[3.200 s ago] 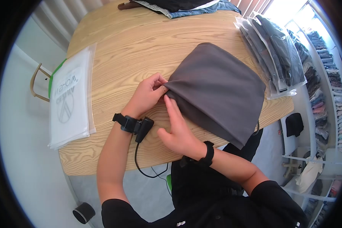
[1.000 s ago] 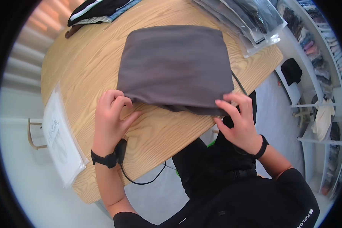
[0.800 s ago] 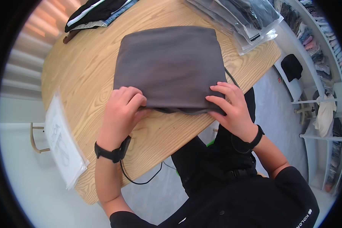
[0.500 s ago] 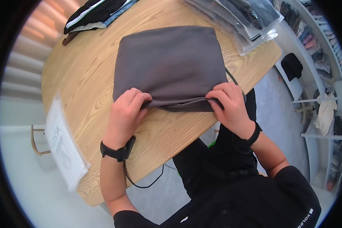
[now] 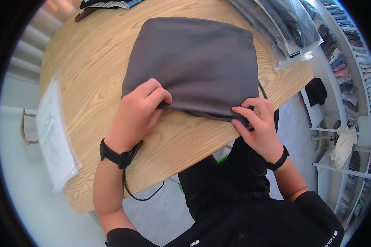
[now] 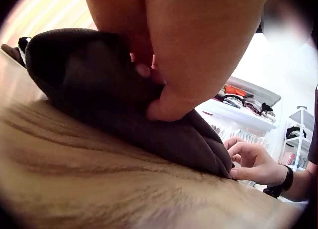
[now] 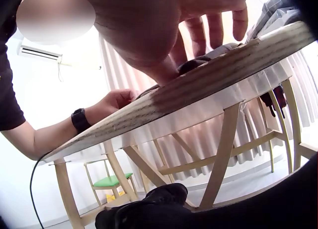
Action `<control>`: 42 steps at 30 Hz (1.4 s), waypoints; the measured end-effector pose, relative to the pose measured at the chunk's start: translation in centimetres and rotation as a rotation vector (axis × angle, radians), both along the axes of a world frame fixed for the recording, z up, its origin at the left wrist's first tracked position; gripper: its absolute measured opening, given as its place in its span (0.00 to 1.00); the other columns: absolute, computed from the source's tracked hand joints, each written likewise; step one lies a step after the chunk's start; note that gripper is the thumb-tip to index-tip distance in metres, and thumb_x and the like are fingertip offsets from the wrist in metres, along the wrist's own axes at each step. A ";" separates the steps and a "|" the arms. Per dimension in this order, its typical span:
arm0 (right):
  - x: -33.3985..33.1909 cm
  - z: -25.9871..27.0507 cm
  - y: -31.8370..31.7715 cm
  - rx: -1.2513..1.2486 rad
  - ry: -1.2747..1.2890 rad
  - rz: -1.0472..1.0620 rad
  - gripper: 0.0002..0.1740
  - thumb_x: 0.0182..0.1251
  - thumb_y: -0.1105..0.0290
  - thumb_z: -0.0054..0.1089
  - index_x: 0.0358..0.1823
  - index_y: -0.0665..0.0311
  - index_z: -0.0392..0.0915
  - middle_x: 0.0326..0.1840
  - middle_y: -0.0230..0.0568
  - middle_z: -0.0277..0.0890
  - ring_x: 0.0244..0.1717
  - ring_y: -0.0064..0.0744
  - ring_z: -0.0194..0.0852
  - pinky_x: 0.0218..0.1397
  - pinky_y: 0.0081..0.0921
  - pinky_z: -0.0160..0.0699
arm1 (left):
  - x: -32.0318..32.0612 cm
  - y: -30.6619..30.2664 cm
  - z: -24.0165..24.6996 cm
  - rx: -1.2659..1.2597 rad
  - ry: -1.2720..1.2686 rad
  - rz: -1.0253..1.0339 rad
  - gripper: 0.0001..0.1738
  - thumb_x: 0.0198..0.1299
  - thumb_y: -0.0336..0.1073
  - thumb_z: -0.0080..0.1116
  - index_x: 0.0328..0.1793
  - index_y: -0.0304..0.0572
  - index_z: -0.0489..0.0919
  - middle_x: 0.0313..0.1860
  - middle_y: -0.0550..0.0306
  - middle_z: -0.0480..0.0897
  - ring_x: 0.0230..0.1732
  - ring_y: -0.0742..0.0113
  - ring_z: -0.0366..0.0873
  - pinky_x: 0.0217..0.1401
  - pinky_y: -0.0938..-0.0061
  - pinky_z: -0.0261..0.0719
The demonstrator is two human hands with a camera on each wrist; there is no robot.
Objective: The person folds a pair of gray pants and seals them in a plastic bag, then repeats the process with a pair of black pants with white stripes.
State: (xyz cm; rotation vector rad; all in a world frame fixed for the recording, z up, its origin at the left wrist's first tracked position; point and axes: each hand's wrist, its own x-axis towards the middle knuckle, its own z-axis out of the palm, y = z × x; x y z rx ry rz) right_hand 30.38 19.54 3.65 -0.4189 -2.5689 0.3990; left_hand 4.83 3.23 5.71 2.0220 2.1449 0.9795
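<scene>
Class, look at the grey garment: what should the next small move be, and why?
Probably straighten the near edge of the grey garment: the left hand and right hand both pinch it there, and the layers look wavy between them.

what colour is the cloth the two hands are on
The cloth is plain dark grey, without any visible pattern; the head view shows it best.
</scene>
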 end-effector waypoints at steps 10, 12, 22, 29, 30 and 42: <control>-1.3 -0.5 1.8 -0.030 0.158 -0.047 0.09 0.51 0.81 0.68 0.32 0.65 0.77 0.41 0.37 0.78 0.43 0.38 0.79 0.39 0.30 0.80 | 0.8 -0.1 -0.3 -0.042 0.094 -0.015 0.12 0.43 0.16 0.60 0.31 0.40 0.72 0.28 0.55 0.67 0.30 0.58 0.72 0.30 0.64 0.71; -1.5 -0.3 2.4 -0.012 0.163 -0.035 0.09 0.51 0.82 0.67 0.32 0.66 0.77 0.37 0.37 0.77 0.38 0.36 0.79 0.36 0.28 0.79 | 0.7 -0.1 -0.3 -0.028 0.115 -0.021 0.12 0.43 0.16 0.60 0.30 0.40 0.72 0.27 0.55 0.66 0.29 0.58 0.71 0.30 0.65 0.71; -1.6 0.3 2.3 -0.133 0.086 -0.007 0.21 0.47 0.82 0.69 0.44 0.61 0.76 0.42 0.37 0.68 0.41 0.35 0.72 0.43 0.30 0.76 | 0.2 -0.1 -0.4 0.028 0.109 -0.012 0.11 0.41 0.17 0.58 0.29 0.40 0.72 0.27 0.54 0.69 0.30 0.58 0.72 0.28 0.66 0.70; -0.8 -0.5 2.8 -0.230 0.019 -0.011 0.17 0.46 0.79 0.71 0.39 0.61 0.77 0.44 0.38 0.68 0.43 0.37 0.70 0.44 0.31 0.74 | 2.4 1.8 0.9 0.080 0.238 -0.062 0.17 0.41 0.26 0.72 0.37 0.43 0.77 0.33 0.57 0.76 0.35 0.59 0.75 0.37 0.67 0.75; -0.8 -0.9 2.8 -0.163 0.050 -0.004 0.15 0.46 0.79 0.70 0.37 0.62 0.77 0.42 0.37 0.69 0.42 0.38 0.71 0.43 0.31 0.74 | 2.9 2.3 0.8 0.050 0.251 -0.082 0.18 0.40 0.28 0.73 0.39 0.43 0.78 0.34 0.58 0.75 0.36 0.59 0.75 0.40 0.66 0.75; -2.1 -1.0 3.2 -0.006 0.098 -0.020 0.12 0.45 0.80 0.65 0.26 0.61 0.68 0.33 0.35 0.66 0.36 0.37 0.66 0.38 0.30 0.72 | 5.2 5.6 -0.2 -0.059 0.163 -0.094 0.09 0.45 0.20 0.56 0.29 0.41 0.71 0.27 0.55 0.69 0.30 0.58 0.73 0.30 0.66 0.73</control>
